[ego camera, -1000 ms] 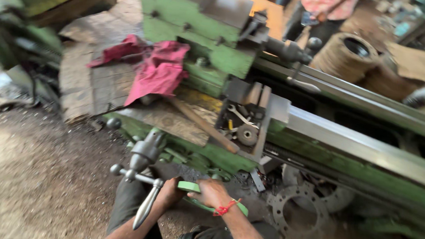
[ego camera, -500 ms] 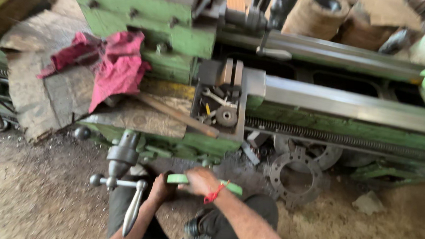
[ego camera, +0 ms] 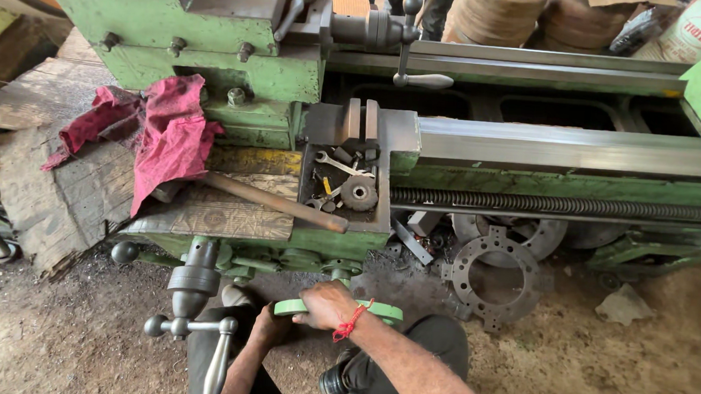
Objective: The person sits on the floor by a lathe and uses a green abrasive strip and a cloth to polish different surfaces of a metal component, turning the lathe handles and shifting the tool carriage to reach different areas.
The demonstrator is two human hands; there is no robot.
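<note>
A green lathe (ego camera: 213, 70) carries a red rag (ego camera: 170, 135), a rod (ego camera: 274, 203) and a spanner (ego camera: 334, 165).

Dirt floor (ego camera: 597, 378); green lathe bed (ego camera: 559, 184); red rag (ego camera: 170, 131); daylight.

We reach both bare forearms forward from the bottom edge. Our right hand (ego camera: 325, 304), a red thread tied at its wrist, lies knuckles-up with its fingers curled shut over a rim. Our left hand (ego camera: 273, 325) sits just beside it, lower; it seems closed too, though its fingers are hidden.
</note>
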